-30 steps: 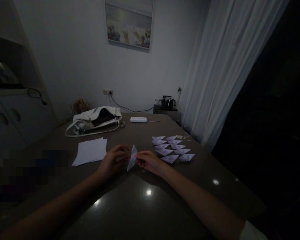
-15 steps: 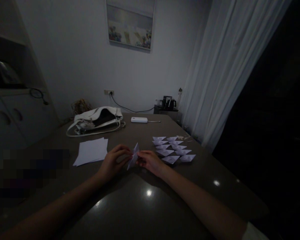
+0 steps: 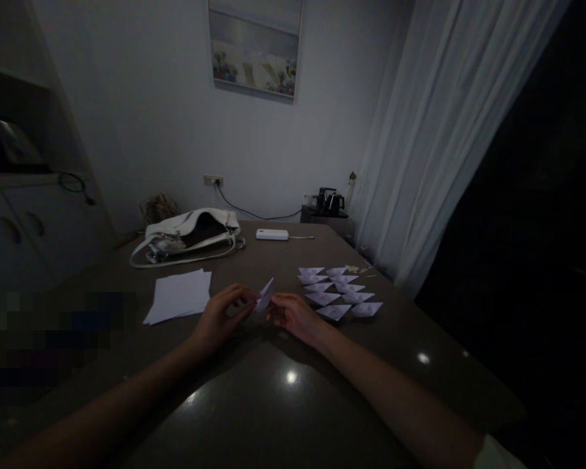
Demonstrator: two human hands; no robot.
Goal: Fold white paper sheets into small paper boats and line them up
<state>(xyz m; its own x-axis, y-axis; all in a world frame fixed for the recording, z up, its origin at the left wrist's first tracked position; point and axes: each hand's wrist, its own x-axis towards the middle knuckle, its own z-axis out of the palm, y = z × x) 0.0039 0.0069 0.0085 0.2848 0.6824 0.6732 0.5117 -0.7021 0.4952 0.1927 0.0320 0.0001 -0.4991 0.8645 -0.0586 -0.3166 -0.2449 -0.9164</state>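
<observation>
A folded white paper boat [image 3: 264, 297] is held up, tilted, a little above the table between my two hands. My left hand [image 3: 223, 314] pinches its left side with thumb and fingers. From the other side, my right hand [image 3: 295, 316] has its curled fingers closed at the boat's right edge; some of its fingertips are hidden. Several finished paper boats [image 3: 333, 312] stand in two columns on the table, to the right of my right hand. Beyond my left hand lies a small stack of white paper sheets [image 3: 180, 294].
A white handbag [image 3: 190, 228] lies open at the back left of the dark, glossy table [image 3: 293, 417]. Near the far edge sits a white power bank [image 3: 272, 234] with a short cable. Small scraps [image 3: 356, 268] lie behind the boats.
The paper boat has turned and tipped between my fingers, its upper point now leaning further right. My hands have barely moved, and the row of boats is unchanged.
</observation>
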